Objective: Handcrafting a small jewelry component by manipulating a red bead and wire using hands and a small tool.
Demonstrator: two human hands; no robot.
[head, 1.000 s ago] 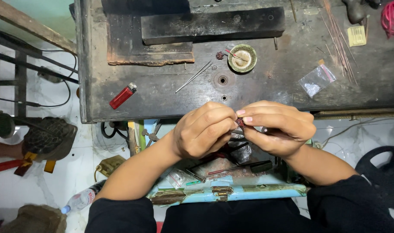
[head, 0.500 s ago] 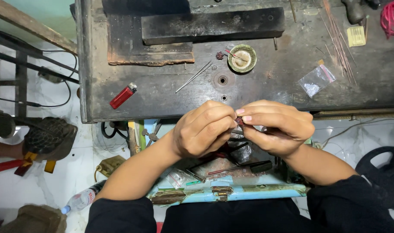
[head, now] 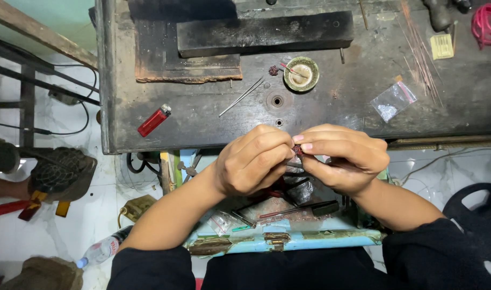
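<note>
A tiny dark red piece is pinched between the fingertips of the left hand and right hand, just before the bench edge. A thin stick is held in the round dish; pale bits are seen in the clear bag. Tools are kept in the blue tray below.

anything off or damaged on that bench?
The dark slab on the workbench has a charred, crumbling front edge. Thin rods lie fanned loosely at the right. The left hand and right hand pinch a small dark piece; nothing spilled.
</note>
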